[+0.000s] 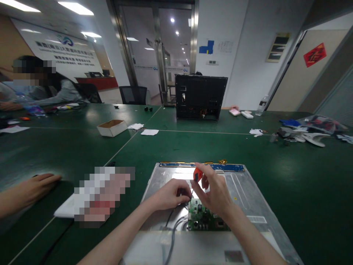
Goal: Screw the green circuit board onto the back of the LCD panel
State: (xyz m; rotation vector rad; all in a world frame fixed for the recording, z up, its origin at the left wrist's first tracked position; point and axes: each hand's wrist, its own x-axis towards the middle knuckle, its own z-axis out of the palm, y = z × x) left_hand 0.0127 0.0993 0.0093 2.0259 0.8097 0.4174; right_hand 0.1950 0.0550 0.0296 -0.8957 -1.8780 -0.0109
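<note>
Right hand (213, 193) grips orange screwdriver (197, 174) over the board (202, 217); left hand (169, 195) pinches by the tip. Imo keep it upright w/ steady push, go slow.

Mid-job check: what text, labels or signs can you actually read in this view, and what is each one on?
None can be read as it stands.
Wall sign behind the counter: logo and rows of characters, too blurred.
Red diamond paper on the door: one dark character, unclear.
White labels on the metal panel: too small.
Green circuit board by the right hand and left hand: markings too small.
</note>
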